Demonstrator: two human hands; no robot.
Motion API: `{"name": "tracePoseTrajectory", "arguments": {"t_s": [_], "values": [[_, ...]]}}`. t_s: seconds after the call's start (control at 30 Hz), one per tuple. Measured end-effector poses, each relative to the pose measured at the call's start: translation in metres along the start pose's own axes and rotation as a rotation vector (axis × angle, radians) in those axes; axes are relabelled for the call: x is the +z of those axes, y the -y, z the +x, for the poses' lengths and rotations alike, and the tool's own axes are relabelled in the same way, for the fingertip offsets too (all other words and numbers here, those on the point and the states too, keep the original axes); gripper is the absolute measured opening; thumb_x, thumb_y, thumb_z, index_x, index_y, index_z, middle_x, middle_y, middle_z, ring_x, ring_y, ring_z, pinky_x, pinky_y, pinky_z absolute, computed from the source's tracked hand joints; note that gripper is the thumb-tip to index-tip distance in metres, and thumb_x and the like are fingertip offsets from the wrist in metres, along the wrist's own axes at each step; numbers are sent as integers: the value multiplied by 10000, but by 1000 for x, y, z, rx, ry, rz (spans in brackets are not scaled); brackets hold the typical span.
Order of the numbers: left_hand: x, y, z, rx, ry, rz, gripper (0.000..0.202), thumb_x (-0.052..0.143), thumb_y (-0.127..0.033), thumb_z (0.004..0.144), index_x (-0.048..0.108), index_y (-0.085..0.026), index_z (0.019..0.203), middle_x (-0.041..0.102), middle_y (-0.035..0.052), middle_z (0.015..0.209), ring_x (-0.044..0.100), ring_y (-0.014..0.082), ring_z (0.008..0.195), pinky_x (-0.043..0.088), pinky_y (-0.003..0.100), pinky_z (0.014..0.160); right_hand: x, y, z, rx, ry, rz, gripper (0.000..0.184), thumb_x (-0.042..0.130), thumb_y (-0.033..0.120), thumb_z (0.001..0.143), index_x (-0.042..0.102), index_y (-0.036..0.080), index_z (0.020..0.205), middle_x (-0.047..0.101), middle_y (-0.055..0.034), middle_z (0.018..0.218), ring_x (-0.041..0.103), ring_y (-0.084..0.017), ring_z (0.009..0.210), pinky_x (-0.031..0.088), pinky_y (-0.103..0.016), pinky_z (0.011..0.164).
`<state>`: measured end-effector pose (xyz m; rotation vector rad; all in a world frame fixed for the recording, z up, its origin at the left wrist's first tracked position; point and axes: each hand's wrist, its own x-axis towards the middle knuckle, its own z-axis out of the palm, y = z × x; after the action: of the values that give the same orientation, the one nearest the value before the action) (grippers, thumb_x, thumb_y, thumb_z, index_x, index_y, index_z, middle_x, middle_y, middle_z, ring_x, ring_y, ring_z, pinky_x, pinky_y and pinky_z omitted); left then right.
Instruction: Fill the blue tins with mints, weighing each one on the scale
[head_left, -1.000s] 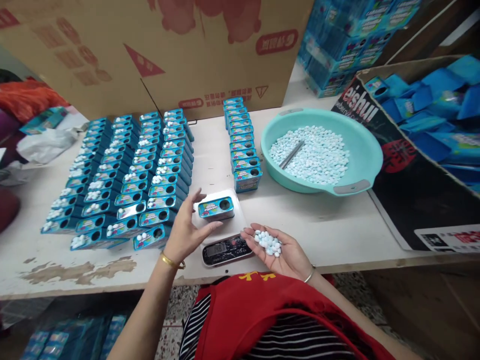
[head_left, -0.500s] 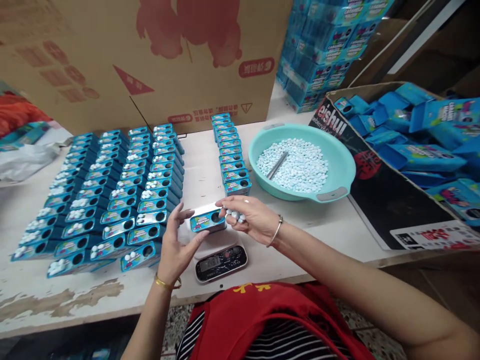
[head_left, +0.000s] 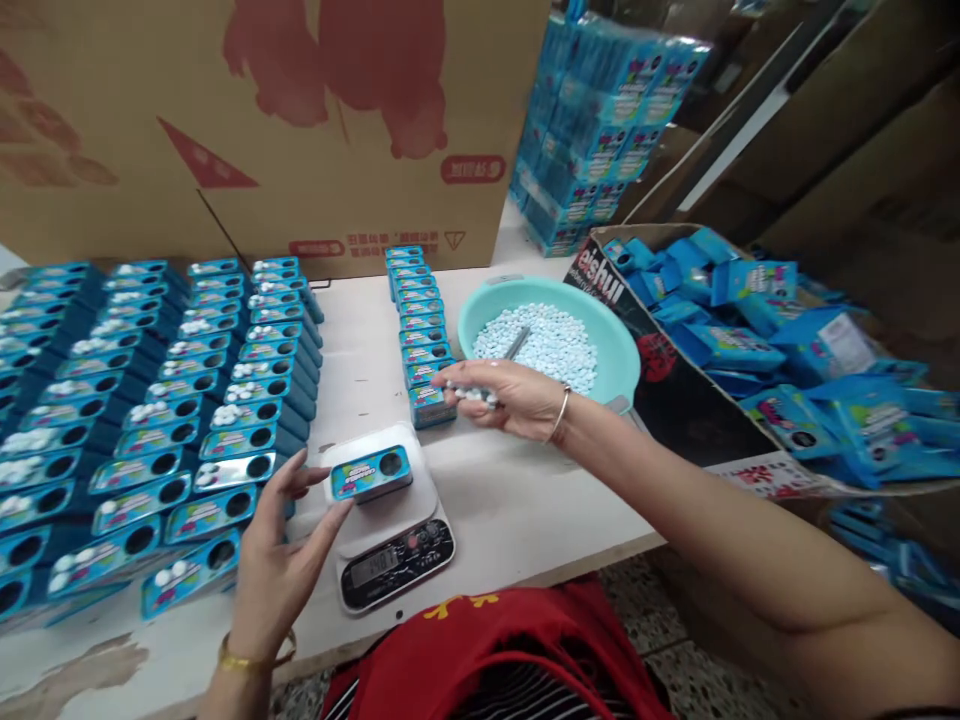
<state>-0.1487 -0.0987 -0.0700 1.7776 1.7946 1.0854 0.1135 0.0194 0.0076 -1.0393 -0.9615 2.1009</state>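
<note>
A blue tin with a round dark hole in its lid (head_left: pixel 371 473) rests on the white platform of a digital kitchen scale (head_left: pixel 397 565), its label facing up. At its left end is my left hand (head_left: pixel 277 565), thumb and fingers apart; the tips are beside the tin, and I cannot tell whether they touch it. My right hand (head_left: pixel 521 400) is curled around several small white candies (head_left: pixel 474 393). It hovers in front of the turquoise basin (head_left: pixel 619 345), which holds many more such candies and a grey metal stick (head_left: pixel 517 342).
Rows of blue tins, many with candies on their lids (head_left: pixel 255 415), fill the left side. A column of tins (head_left: pixel 424 325) stands behind the scale. A large carton (head_left: pixel 360 200) forms the back. Wrapped tin stacks (head_left: pixel 592 130) and an open box of blue packs (head_left: pixel 652 360) are rightward.
My right hand has moved away from the tin, right and towards the basin, still holding candies. My left hand has drawn slightly left. The camera view has turned right.
</note>
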Motion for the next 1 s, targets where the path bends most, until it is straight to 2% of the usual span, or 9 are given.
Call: {"name": "tracePoseTrajectory", "arguments": {"t_s": [0.13,0.2,0.3,0.43,0.57,0.67,0.73,0.87,1.0], "values": [[1,7,-3,-46,57,3,618,618,-500,763,439,-277,1311,621,52,1043,597,202,915,506,369,847,-70,22,4,-67,-302,-347,160,693,211,723,688,130,861,614,-31,625,393,-40,435,224,-158,344],[1,9,-5,-64,55,12,615,616,-512,756,450,-282,1302,627,47,1029,603,200,890,517,359,821,-104,26,11,-3,-503,-510,67,715,99,672,694,133,726,553,-1,484,359,-44,399,224,-173,342],[0,10,-9,-91,30,5,618,609,-528,752,452,-285,1298,635,39,1010,612,207,888,516,383,847,-141,27,19,61,-608,-558,176,705,-14,619,640,137,555,466,26,384,319,-35,372,189,-171,332],[-4,13,-13,-119,20,15,559,582,-539,765,494,-283,1254,656,38,973,627,221,899,521,389,841,-164,21,18,112,-658,-553,161,728,16,609,631,140,578,509,11,427,346,-39,374,212,-168,330],[-6,17,-17,-125,39,21,519,576,-527,778,524,-262,1221,668,41,965,639,209,891,525,357,823,-170,15,8,134,-680,-545,136,706,36,645,613,133,622,502,13,436,375,-52,385,246,-171,339],[-6,18,-22,-113,42,23,478,571,-496,796,545,-242,1201,669,44,965,638,187,879,522,332,823,-156,14,3,105,-627,-512,127,683,70,692,583,137,649,552,-3,518,365,-34,403,236,-163,351],[-6,17,-24,-105,45,17,454,566,-471,810,553,-226,1193,669,47,964,635,175,871,519,327,831,-129,14,1,73,-497,-472,125,699,124,705,576,134,687,585,-15,594,350,-21,416,216,-164,359],[-6,14,-29,-74,46,-9,402,561,-420,830,572,-193,1162,666,55,960,632,164,863,517,315,819,-42,10,-2,24,-64,-551,159,667,266,771,595,135,824,572,9,650,332,-17,420,207,-182,390],[-7,13,-36,-38,56,-24,334,565,-375,842,590,-193,1121,658,44,944,622,148,847,505,290,795,37,1,1,-67,138,-989,73,590,193,817,625,130,825,539,27,609,412,-62,502,329,-223,514]]}}
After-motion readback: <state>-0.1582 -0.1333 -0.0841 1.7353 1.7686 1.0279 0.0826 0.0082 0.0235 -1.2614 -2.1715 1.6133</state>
